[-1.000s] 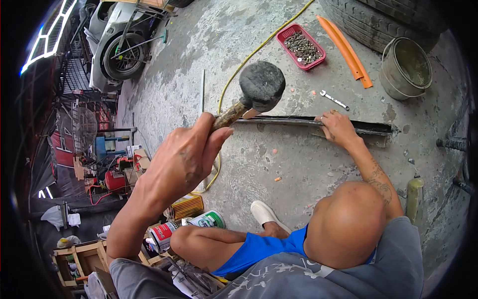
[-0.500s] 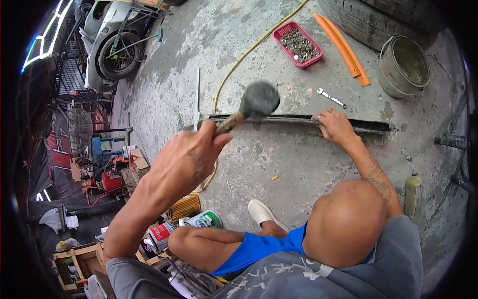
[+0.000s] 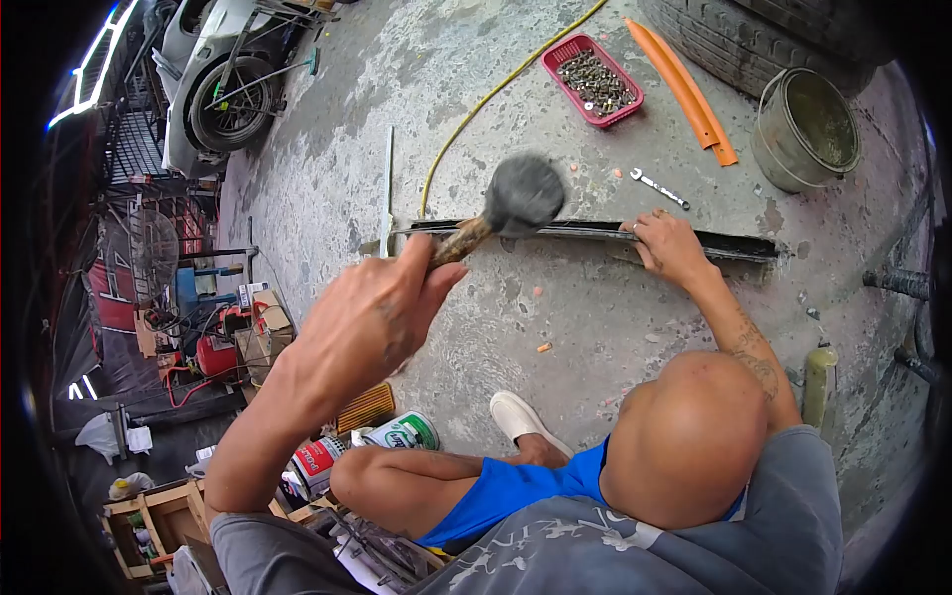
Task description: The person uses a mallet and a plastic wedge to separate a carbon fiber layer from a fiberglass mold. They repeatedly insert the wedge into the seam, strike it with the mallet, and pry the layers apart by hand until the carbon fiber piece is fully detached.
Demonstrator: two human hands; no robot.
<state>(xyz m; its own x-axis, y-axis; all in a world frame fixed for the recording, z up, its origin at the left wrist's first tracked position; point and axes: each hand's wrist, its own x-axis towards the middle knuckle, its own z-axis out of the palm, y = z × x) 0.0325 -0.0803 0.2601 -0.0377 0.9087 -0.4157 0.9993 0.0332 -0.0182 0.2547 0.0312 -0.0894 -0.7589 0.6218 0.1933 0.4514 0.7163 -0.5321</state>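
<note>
My left hand [image 3: 362, 307] is wrapped round the worn handle of a black-headed rubber mallet [image 3: 528, 195], raised so that its head shows over a long dark strip. The long dark metal-looking strip [image 3: 734, 248] lies across the concrete floor, partly hidden by the mallet and my left hand. On its right half, my right hand [image 3: 672, 246] grips the strip from above, thumb on the near side and fingers over the far edge. A ring is on one finger. A combination wrench [image 3: 659, 188] lies on the floor just beyond my right hand.
Past the strip are a red basket [image 3: 557, 61] of small metal fasteners, an orange curved strip [image 3: 684, 94], a metal bucket [image 3: 778, 149] and a large tyre [image 3: 734, 45]. A yellow hose [image 3: 496, 87] crosses the floor. Paint cans [image 3: 409, 432] stand by my left knee.
The mallet head has shifted slightly to the right, still raised and blurred. The strip's left end has moved a little away from me in view. My right hand keeps its grip.
</note>
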